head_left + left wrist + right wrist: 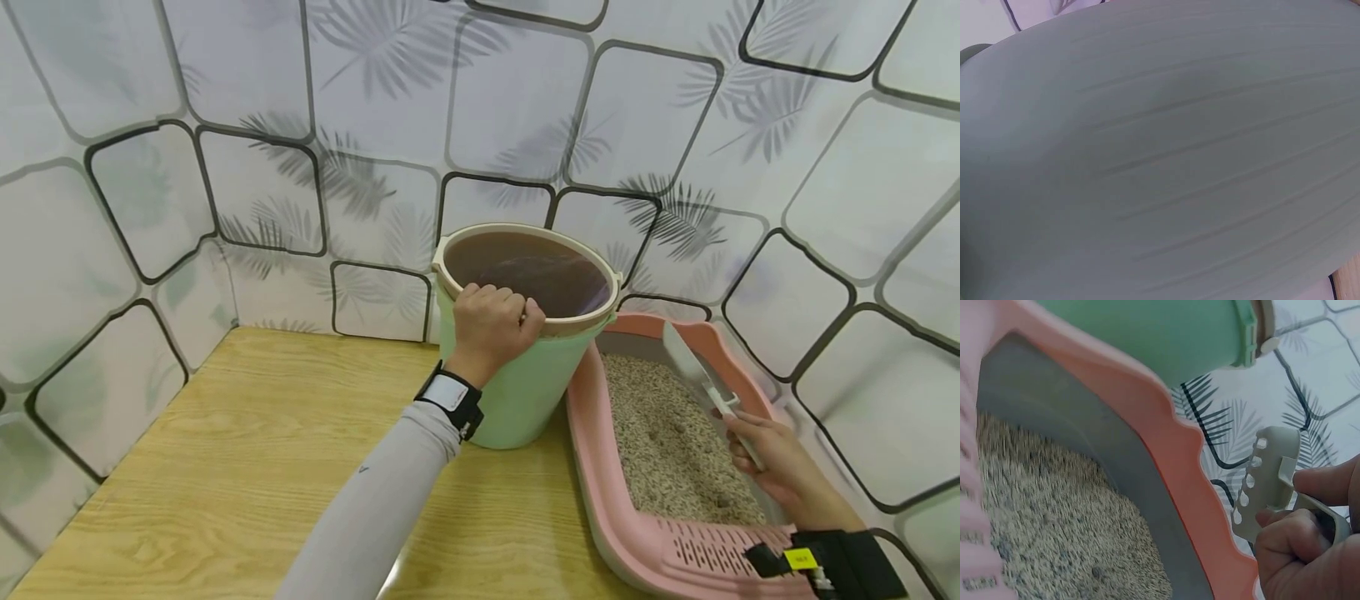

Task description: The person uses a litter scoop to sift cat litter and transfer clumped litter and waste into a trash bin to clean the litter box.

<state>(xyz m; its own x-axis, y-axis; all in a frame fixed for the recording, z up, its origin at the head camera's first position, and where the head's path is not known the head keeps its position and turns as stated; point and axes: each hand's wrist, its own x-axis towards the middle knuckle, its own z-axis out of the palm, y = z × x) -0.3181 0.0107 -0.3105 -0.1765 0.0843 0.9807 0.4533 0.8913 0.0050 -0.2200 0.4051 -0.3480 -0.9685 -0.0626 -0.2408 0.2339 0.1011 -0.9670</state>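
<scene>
My left hand (491,325) grips the near rim of a light green trash bin (525,387), fingers curled over its cream ring. A dark bag (517,262) lines the bin's inside. In the left wrist view, the ribbed wall of the bin (1210,156) fills nearly everything, so the left fingers are hidden there. On the right, my right hand (780,462) holds a pale litter scoop (686,362) by its handle above a pink litter box (600,467). Slots show along the scoop (1266,475) in the right wrist view. Grainy cat litter (663,433) covers the box floor.
Bin and box stand side by side on a wood-grain surface (262,450). Patterned walls (390,208) with leaf prints close in at the back, left and right. The box has a slotted front ledge (705,546) and a raised, wavy far rim.
</scene>
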